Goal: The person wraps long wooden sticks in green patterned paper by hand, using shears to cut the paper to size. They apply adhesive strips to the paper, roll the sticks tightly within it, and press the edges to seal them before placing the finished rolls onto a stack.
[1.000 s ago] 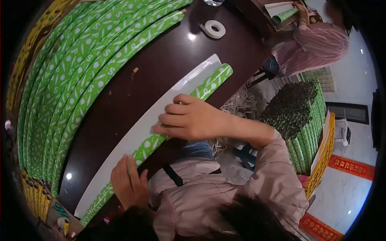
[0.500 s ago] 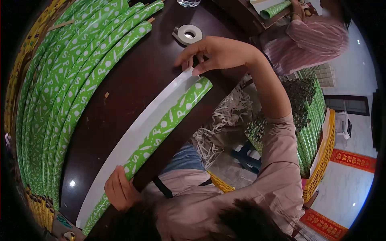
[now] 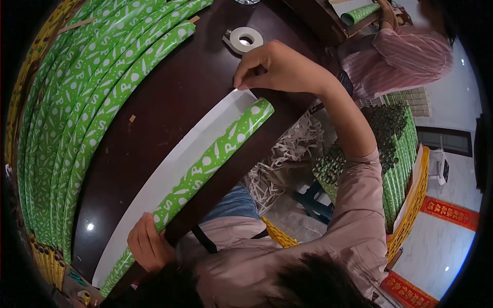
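Observation:
A roll of green wrapping paper (image 3: pixel 208 159) with white lettering and shapes lies slantwise along the table's near edge, a strip of its white underside unrolled beside it. My left hand (image 3: pixel 148 245) is wrapped over the roll near its lower end, holding it against the table. At the far end, my right hand (image 3: pixel 277 66) pinches the upper corner of the sheet's white edge between thumb and fingers; whether a bit of tape is there too is hidden. Just beyond that hand sits a roll of white tape (image 3: pixel 257 40).
Many finished green rolls (image 3: pixel 97 102) are stacked along the left of the dark table (image 3: pixel 138 149). Shredded white strips (image 3: pixel 267 179) lie below the table edge. More rolls stand in a yellow basket (image 3: pixel 416 187) at right. A co-worker in a striped shirt (image 3: pixel 395 61) handles another roll.
My right hand's fingers have closed together on the sheet's far corner, where they were more spread before. My left hand stays on the roll. The view has shifted slightly.

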The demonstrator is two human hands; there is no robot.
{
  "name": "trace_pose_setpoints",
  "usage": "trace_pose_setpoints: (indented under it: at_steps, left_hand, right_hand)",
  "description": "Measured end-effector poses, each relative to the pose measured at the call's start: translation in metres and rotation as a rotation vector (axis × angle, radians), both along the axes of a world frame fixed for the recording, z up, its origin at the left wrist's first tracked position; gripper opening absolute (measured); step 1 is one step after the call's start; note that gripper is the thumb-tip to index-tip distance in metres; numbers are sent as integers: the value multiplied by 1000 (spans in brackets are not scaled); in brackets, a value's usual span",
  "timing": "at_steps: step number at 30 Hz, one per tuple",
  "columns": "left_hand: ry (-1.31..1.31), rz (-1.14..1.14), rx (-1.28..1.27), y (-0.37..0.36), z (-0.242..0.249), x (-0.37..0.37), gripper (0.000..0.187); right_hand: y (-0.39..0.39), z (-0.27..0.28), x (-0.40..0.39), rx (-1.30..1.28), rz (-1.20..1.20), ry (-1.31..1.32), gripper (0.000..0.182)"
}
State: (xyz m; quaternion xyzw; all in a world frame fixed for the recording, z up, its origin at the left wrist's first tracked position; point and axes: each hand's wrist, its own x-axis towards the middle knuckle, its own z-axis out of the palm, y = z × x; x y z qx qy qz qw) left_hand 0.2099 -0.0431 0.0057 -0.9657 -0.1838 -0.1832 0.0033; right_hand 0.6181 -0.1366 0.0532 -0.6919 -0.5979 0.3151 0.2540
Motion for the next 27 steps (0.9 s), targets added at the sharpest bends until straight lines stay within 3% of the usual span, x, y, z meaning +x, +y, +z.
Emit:
trace_pose_setpoints:
  at_steps: [2,4,5,7,13,17,20,22,25,27]
  left_hand:
    - [-19,-13,16,1,-1,0,32]
    - [-18,-6,17,0,0,1,31]
    - [-19,-1,19,0,1,2,31]
    - [-24,9,17,-1,0,3,30]
    - [-37,23,11,-3,-1,3,29]
    - [-50,19,0,-1,-1,3,29]
    - [-61,28,-4,-2,-3,2,29]
    - [-52,28,-4,-3,-3,1,29]
    - [-61,8,-14,-1,-5,-1,29]
    - [-81,-2,-18,-3,-7,-1,28]
  right_hand:
    - [-5,-7,0,48,-24,-16,8]
    - [-12,-17,2,335,117,-205,16]
    - [-15,-18,2,333,119,-203,16]
    - [-21,-17,2,456,222,-575,31]
    - [-30,-23,8,521,303,-833,48]
    - [-38,-23,0,452,192,-784,49]
    - [-38,-29,-5,419,74,-595,50]
    - [-35,-33,-7,413,-62,-203,47]
    - [-32,-28,-17,350,-220,-37,43]
    - [-32,-15,-25,335,-175,-128,41]
